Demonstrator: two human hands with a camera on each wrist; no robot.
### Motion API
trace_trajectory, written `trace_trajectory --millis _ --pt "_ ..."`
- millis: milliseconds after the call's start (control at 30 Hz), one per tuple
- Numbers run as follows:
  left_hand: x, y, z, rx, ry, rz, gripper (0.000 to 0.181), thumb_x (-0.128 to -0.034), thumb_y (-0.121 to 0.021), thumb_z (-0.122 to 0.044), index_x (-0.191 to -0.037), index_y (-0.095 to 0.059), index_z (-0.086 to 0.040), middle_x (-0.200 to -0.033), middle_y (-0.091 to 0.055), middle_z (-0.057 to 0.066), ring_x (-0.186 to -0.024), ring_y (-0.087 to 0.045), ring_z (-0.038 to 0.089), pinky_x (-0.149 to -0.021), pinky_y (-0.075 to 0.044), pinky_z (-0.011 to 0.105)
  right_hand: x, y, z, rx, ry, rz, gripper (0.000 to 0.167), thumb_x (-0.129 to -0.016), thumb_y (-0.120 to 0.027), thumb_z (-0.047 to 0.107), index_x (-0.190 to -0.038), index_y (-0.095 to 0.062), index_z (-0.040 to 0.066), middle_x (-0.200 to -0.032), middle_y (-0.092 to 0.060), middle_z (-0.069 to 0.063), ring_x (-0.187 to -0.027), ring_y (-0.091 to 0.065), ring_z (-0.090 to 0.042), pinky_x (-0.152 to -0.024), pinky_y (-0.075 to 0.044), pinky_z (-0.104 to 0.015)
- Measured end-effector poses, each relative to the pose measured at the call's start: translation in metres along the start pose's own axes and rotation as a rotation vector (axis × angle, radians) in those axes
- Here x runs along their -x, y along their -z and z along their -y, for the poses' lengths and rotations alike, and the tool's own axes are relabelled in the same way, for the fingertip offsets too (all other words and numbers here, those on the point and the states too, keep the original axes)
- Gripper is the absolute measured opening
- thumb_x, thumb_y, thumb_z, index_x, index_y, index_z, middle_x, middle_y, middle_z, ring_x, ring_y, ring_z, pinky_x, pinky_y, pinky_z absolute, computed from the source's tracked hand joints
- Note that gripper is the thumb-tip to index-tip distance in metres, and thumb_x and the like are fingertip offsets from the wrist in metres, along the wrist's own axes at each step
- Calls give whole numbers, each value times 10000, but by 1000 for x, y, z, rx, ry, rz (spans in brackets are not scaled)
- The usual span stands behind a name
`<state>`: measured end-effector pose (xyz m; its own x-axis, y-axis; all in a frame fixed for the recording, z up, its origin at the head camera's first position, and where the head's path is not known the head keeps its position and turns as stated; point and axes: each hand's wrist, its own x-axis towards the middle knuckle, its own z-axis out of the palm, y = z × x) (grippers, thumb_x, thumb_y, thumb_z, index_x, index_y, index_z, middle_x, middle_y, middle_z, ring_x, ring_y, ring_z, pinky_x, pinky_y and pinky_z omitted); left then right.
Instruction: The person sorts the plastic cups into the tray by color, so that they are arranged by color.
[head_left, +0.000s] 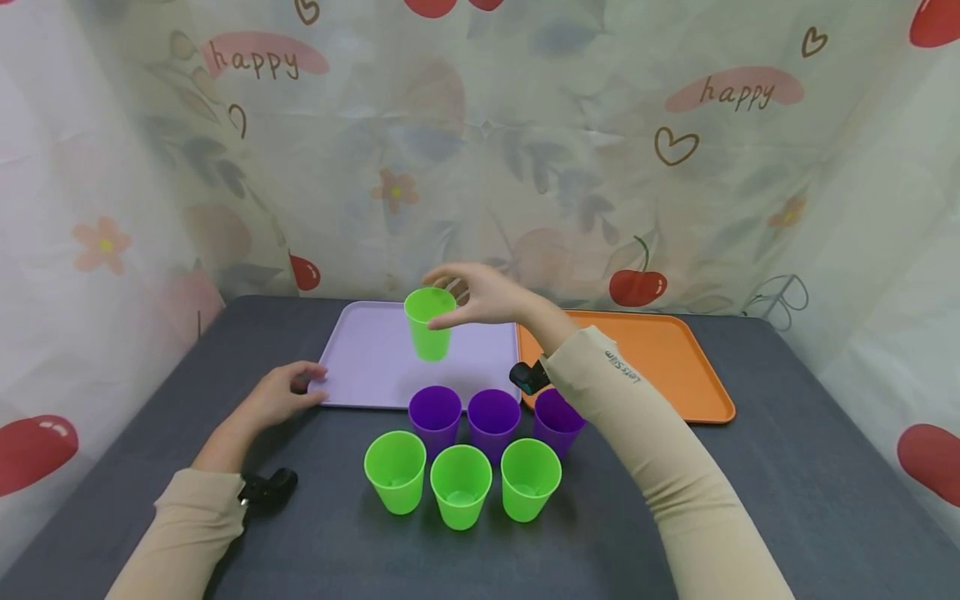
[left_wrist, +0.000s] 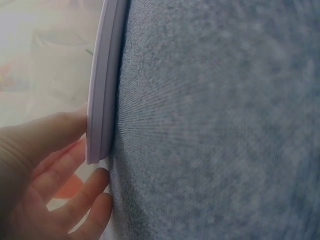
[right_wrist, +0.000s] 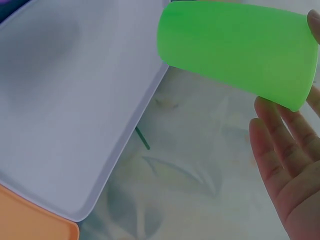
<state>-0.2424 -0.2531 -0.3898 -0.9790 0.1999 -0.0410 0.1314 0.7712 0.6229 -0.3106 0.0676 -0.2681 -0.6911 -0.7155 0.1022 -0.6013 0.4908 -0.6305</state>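
Note:
My right hand holds a green cup near its rim, upright above the lavender tray. In the right wrist view the cup lies between thumb and fingers, apart from the tray surface. My left hand is at the tray's near left corner. The left wrist view shows the thumb and a finger against the tray rim, the other fingers curled beside it. Three green cups stand upright in the front row. Three purple cups stand behind them, the right one partly hidden by my right sleeve.
An orange tray lies to the right, against the lavender one, partly covered by my right arm. Both trays rest on a dark grey table. Patterned curtains hang behind and at both sides. A thin cable sits at the far right corner.

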Motion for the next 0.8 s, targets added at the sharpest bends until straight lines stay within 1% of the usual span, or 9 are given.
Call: trace_trajectory --millis 333,467,633,800 --pt "0 0 1 1 -1 6 446 -873 -647 -205 -1244 -531 16 -1245 -549 255 -1104 -531 426 -845 -485 479 -22 -11 3 9 5 55 598 -760 -769 230 -1288 -521 96 -1256 -582 -140 -1082 -618 -258 -962 -469 -341" --pt "0 0 1 -1 -5 -3 441 -872 -647 -195 -1239 -533 21 -1239 -553 256 -1097 -536 425 -844 -483 479 -29 -17 3 10 13 73 599 -758 -771 223 -1288 -523 94 -1262 -580 -142 -1081 -620 -258 -963 -466 -333" --pt "1 -1 -2 -11 -5 -26 426 -861 -650 -164 -1219 -541 40 -1217 -568 262 -1081 -556 435 -828 -489 475 -39 -25 6 28 26 111 610 -761 -769 226 -1296 -514 79 -1292 -563 -142 -1107 -611 -252 -965 -460 -296" --pt "1 -1 -3 -9 3 -27 423 -863 -645 -158 -1222 -540 40 -1220 -567 261 -1082 -556 434 -825 -490 470 -46 -34 9 40 40 135 605 -759 -773 222 -1290 -521 82 -1305 -561 -119 -1142 -590 -248 -963 -455 -259"
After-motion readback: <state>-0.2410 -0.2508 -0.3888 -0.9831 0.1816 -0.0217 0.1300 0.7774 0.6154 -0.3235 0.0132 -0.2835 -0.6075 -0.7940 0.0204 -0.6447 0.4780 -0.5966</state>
